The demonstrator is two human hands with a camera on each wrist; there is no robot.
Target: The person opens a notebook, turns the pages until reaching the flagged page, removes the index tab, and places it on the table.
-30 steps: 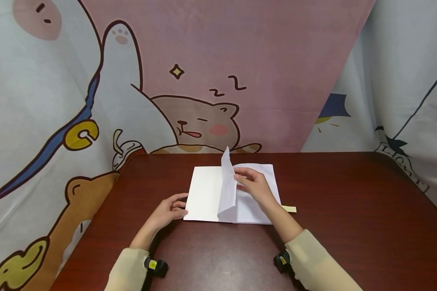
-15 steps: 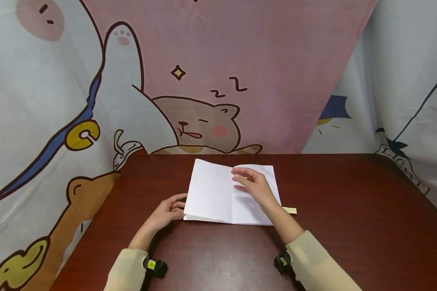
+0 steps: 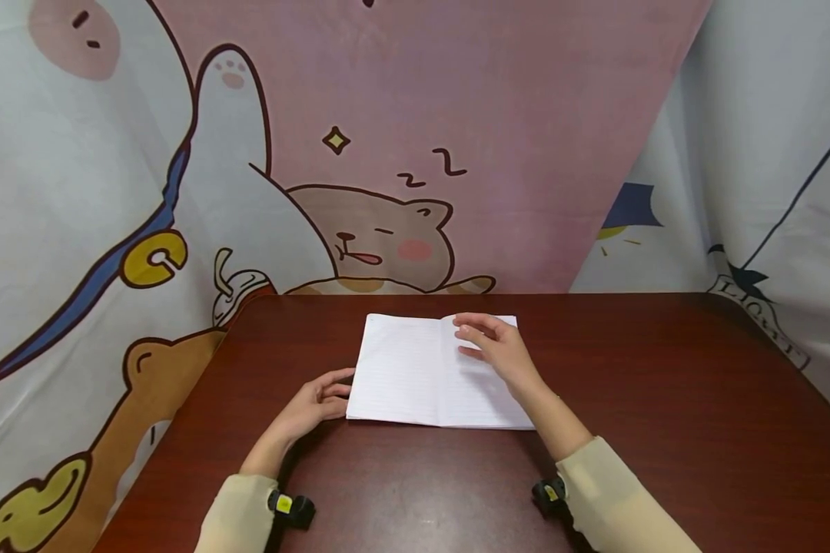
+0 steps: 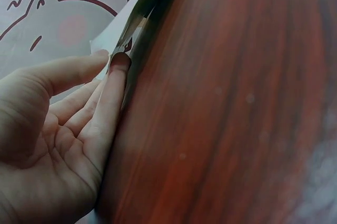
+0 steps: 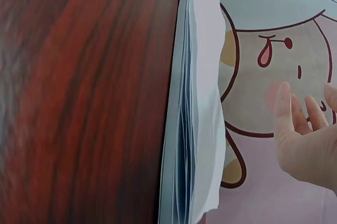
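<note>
An open notebook [image 3: 401, 369] with white, faintly lined pages lies on the table. My left hand [image 3: 314, 403] is at its left edge. The left wrist view shows the thumb and fingers of that hand [image 4: 63, 113] pinching the edge of the notebook [image 4: 118, 26]. Over the right-hand page hovers my right hand [image 3: 501, 353], fingers loosely bent and holding nothing. In the right wrist view this hand [image 5: 310, 139] is apart from the notebook, whose page edges [image 5: 187, 108] are slightly fanned.
The dark red-brown wooden table [image 3: 664, 399] extends around the notebook. Behind it hangs a pink and white cloth [image 3: 526, 138] with cartoon animals. Each wrist wears a small black camera, the left camera [image 3: 293, 508] and the right camera [image 3: 549, 495].
The page my right hand was turning has gone over to the left and now lies nearly flat. My right hand has shifted slightly right; the yellow tab is now hidden. The left hand stays put.
</note>
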